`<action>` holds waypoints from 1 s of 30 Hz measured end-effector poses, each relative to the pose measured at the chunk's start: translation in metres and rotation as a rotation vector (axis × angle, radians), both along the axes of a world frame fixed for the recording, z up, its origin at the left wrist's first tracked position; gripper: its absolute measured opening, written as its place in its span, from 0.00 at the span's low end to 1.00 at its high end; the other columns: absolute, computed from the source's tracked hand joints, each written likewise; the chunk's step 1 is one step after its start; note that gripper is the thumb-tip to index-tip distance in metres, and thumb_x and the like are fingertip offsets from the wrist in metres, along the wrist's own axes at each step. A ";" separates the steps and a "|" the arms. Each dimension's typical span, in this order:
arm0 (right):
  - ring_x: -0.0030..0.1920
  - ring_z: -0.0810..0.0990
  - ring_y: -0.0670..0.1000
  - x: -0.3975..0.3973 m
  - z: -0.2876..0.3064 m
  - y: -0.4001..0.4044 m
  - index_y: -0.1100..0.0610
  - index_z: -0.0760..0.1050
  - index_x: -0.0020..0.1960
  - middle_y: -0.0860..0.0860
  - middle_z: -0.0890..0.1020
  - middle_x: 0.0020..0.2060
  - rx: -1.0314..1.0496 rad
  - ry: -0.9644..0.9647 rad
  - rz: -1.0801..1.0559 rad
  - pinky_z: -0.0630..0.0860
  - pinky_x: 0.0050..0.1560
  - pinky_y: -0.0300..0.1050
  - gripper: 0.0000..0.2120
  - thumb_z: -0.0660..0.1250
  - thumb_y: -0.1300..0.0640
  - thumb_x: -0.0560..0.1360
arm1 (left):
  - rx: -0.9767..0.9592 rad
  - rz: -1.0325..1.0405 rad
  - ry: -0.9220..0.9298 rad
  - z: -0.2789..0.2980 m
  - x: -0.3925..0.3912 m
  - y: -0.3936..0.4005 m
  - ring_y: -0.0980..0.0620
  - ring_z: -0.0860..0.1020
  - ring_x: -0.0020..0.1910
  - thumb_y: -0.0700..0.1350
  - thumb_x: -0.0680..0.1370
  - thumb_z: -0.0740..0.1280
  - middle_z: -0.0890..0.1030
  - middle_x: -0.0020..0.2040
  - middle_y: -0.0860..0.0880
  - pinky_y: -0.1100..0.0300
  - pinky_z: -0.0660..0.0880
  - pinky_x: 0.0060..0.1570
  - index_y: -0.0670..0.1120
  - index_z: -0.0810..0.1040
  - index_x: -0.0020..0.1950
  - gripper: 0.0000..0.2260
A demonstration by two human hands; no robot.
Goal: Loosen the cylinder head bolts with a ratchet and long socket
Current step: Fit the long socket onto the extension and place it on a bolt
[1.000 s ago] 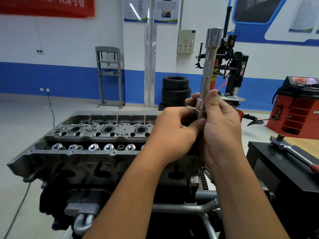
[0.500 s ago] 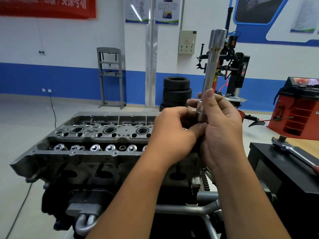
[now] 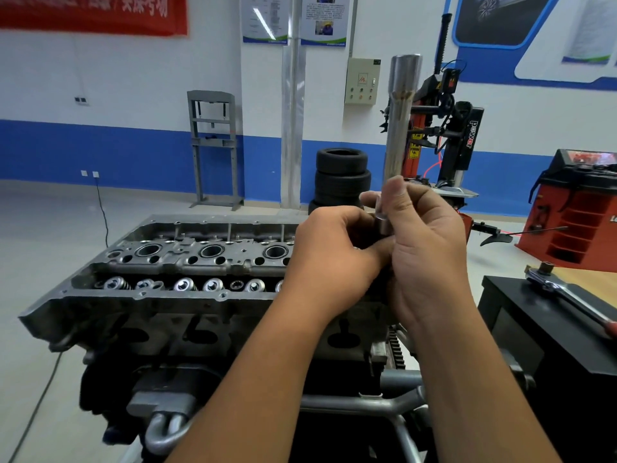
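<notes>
A long silver socket (image 3: 399, 128) stands upright in front of me, above the right end of the grey cylinder head (image 3: 187, 262). My right hand (image 3: 424, 252) grips its lower end, thumb up along the shaft. My left hand (image 3: 330, 255) is curled against the socket's base, fingers pinching something there that the hands hide. Valve springs and spark plug wells show along the head's open top.
A ratchet wrench (image 3: 564, 292) lies on the black bench (image 3: 534, 332) at the right. Behind stand stacked tyres (image 3: 342, 175), a tyre changer (image 3: 450, 135), a red wheel balancer (image 3: 581, 208) and a grey press frame (image 3: 213, 145). A cable runs on the floor at left.
The socket has tilted from leaning right to nearly upright, and both hands shifted slightly with it. My right thumb has slid a little higher on the shaft.
</notes>
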State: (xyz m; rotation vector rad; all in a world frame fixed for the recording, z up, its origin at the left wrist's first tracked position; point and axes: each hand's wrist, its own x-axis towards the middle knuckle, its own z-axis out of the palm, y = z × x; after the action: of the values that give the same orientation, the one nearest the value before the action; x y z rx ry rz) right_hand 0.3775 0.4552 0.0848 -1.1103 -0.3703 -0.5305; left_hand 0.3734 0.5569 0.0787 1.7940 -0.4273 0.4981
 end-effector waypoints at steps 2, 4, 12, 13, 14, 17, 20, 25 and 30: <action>0.47 0.86 0.59 0.000 0.000 0.001 0.56 0.83 0.43 0.56 0.86 0.41 -0.030 0.011 -0.015 0.80 0.59 0.70 0.19 0.70 0.40 0.71 | 0.002 -0.073 0.026 0.001 0.000 0.001 0.54 0.86 0.48 0.42 0.79 0.75 0.88 0.46 0.53 0.48 0.84 0.53 0.51 0.88 0.51 0.05; 0.45 0.85 0.56 -0.001 0.001 0.002 0.54 0.85 0.40 0.55 0.86 0.40 -0.032 0.021 -0.010 0.80 0.60 0.69 0.20 0.67 0.39 0.72 | 0.005 -0.102 0.035 0.001 0.000 0.001 0.55 0.86 0.49 0.41 0.80 0.73 0.88 0.47 0.53 0.50 0.84 0.54 0.51 0.88 0.54 0.06; 0.46 0.84 0.57 -0.003 -0.001 0.001 0.56 0.81 0.46 0.57 0.86 0.44 -0.072 -0.030 -0.036 0.80 0.58 0.70 0.18 0.75 0.41 0.68 | 0.034 0.032 -0.016 -0.003 0.001 -0.001 0.57 0.85 0.44 0.45 0.76 0.76 0.87 0.42 0.56 0.50 0.84 0.49 0.52 0.87 0.48 0.02; 0.47 0.85 0.58 -0.002 -0.001 0.002 0.55 0.81 0.44 0.57 0.86 0.43 -0.079 -0.023 -0.039 0.80 0.59 0.70 0.18 0.72 0.40 0.69 | 0.045 0.019 -0.018 -0.002 0.001 -0.001 0.55 0.86 0.44 0.44 0.77 0.75 0.87 0.41 0.54 0.50 0.84 0.48 0.51 0.87 0.47 0.02; 0.47 0.85 0.58 -0.002 -0.001 0.003 0.55 0.82 0.43 0.57 0.86 0.43 -0.082 -0.013 -0.047 0.80 0.59 0.70 0.19 0.70 0.38 0.71 | 0.059 -0.005 -0.015 -0.001 0.001 0.000 0.54 0.86 0.45 0.43 0.79 0.73 0.87 0.42 0.53 0.49 0.84 0.49 0.50 0.88 0.48 0.03; 0.45 0.85 0.56 -0.001 0.000 0.003 0.53 0.84 0.40 0.56 0.86 0.40 -0.048 0.013 -0.042 0.80 0.59 0.70 0.19 0.67 0.37 0.74 | 0.090 -0.076 0.014 0.002 -0.001 0.001 0.55 0.86 0.49 0.42 0.81 0.71 0.88 0.46 0.53 0.46 0.83 0.54 0.50 0.88 0.52 0.06; 0.45 0.85 0.57 -0.001 0.001 0.002 0.52 0.82 0.44 0.56 0.86 0.41 -0.003 0.011 -0.022 0.82 0.57 0.67 0.19 0.74 0.36 0.68 | 0.132 -0.021 -0.017 0.001 -0.002 -0.001 0.58 0.84 0.47 0.46 0.78 0.73 0.87 0.45 0.57 0.48 0.83 0.53 0.55 0.86 0.49 0.04; 0.42 0.84 0.54 0.001 -0.001 0.000 0.54 0.80 0.44 0.54 0.86 0.39 0.009 0.001 -0.030 0.82 0.54 0.63 0.16 0.73 0.41 0.69 | 0.171 0.064 0.004 0.002 -0.005 -0.005 0.55 0.84 0.44 0.57 0.69 0.67 0.85 0.41 0.56 0.48 0.83 0.48 0.55 0.86 0.48 0.13; 0.41 0.85 0.53 0.003 -0.001 0.000 0.52 0.83 0.41 0.55 0.86 0.39 0.027 0.042 -0.035 0.82 0.52 0.59 0.17 0.66 0.43 0.80 | 0.211 0.020 0.025 0.004 -0.005 -0.005 0.50 0.85 0.48 0.55 0.71 0.65 0.86 0.44 0.54 0.46 0.83 0.51 0.54 0.86 0.50 0.14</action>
State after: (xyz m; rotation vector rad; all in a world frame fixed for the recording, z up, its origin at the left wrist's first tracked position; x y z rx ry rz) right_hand 0.3806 0.4548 0.0834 -1.1016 -0.3067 -0.5403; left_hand 0.3679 0.5517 0.0826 2.0071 -0.4593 0.4576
